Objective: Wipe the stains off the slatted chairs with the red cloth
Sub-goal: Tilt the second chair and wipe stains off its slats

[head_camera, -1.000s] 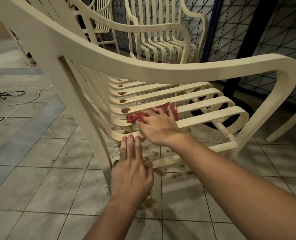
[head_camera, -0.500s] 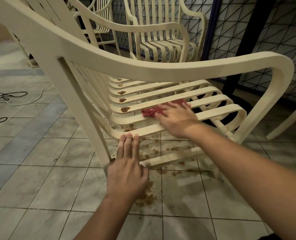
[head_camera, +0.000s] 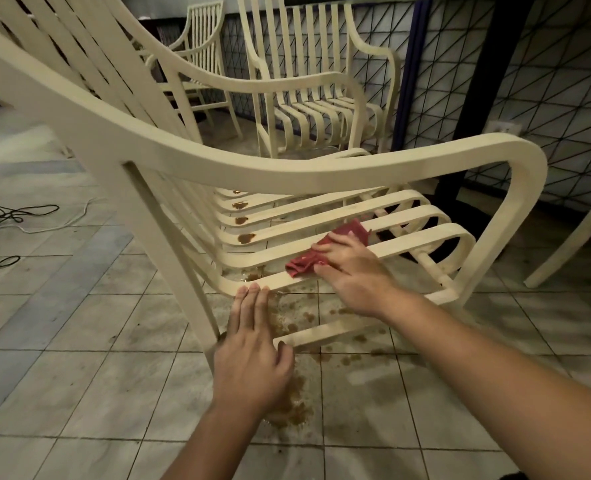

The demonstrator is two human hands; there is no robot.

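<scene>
Right hand (head_camera: 353, 275) slid red cloth (head_camera: 304, 265) to nearest slat (head_camera: 276, 280), pressing flat-fingered; left hand (head_camera: 252, 358) flat, touching chair (head_camera: 287, 174); mid-wipe, brown stains (head_camera: 245, 238) next

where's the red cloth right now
Head view, right of centre: the red cloth lies on the near chair's seat slats under the right hand.
</scene>
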